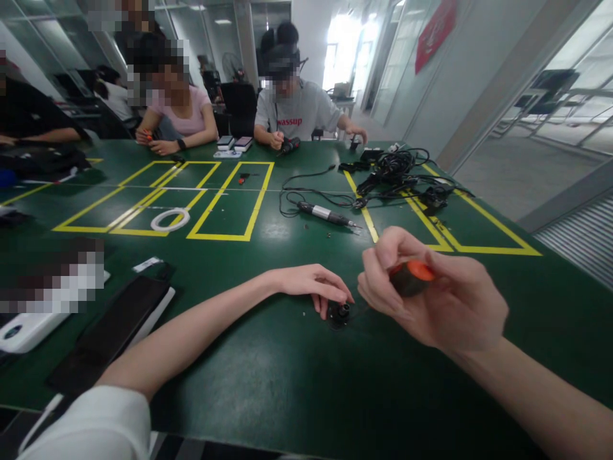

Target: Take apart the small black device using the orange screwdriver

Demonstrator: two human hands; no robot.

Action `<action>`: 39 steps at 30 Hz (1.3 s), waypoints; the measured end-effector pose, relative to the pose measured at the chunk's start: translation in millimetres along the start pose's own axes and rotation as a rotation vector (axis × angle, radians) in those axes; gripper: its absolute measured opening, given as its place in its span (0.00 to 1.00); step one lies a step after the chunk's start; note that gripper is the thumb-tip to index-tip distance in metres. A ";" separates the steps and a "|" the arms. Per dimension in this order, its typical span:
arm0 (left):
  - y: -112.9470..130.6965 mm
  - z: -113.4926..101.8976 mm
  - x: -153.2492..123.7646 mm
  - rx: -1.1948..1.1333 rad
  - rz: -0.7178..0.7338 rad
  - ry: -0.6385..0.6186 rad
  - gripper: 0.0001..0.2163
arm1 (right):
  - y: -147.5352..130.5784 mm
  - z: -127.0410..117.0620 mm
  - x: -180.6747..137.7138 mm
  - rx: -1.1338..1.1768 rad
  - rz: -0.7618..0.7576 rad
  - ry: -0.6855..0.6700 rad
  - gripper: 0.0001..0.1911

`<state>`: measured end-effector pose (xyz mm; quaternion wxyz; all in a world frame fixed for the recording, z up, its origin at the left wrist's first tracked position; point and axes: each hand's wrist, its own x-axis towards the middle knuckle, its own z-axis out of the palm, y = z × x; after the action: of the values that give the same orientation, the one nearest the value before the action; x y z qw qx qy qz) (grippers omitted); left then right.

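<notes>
My right hand (431, 294) is closed around a screwdriver (412, 278) with a black and orange handle. Its shaft is mostly hidden or too blurred to make out. To its left, a small black round part (340, 313) with a raised ring in the middle lies on the green table (268, 358). The bent fingers of my left hand (318, 284) grip the far left edge of this part, holding it against the tabletop. A few tiny specks or pieces lie nearby.
A pen-like electric tool (325, 213) and tangled black cables (395, 169) lie beyond my hands. A white tape roll (170, 220) sits among yellow tape outlines. At left lies a black pouch (115, 319). Across the table, a person in grey (301, 112) handles a dark tool (289, 146).
</notes>
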<state>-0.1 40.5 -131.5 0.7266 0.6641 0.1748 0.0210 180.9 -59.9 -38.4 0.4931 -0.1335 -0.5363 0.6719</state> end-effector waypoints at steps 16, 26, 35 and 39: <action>0.1 -1.9 0.2 0.000 -0.009 -0.015 0.28 | 0.2 2.5 -1.7 0.060 0.039 -0.034 0.09; -2.6 -0.3 0.7 -0.029 -0.012 -0.005 0.23 | 1.1 1.5 -2.9 0.040 0.020 -0.002 0.11; -1.5 0.3 0.9 -0.012 -0.007 -0.024 0.22 | -2.9 2.9 -2.2 -0.041 0.050 0.012 0.17; -0.5 0.3 -0.2 -0.036 0.007 -0.035 0.22 | 0.4 4.9 -1.9 0.068 0.062 0.011 0.11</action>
<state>-0.3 40.1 -131.9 0.7412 0.6519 0.1594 0.0149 178.1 -64.3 -37.5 0.4793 -0.1369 -0.5061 0.7038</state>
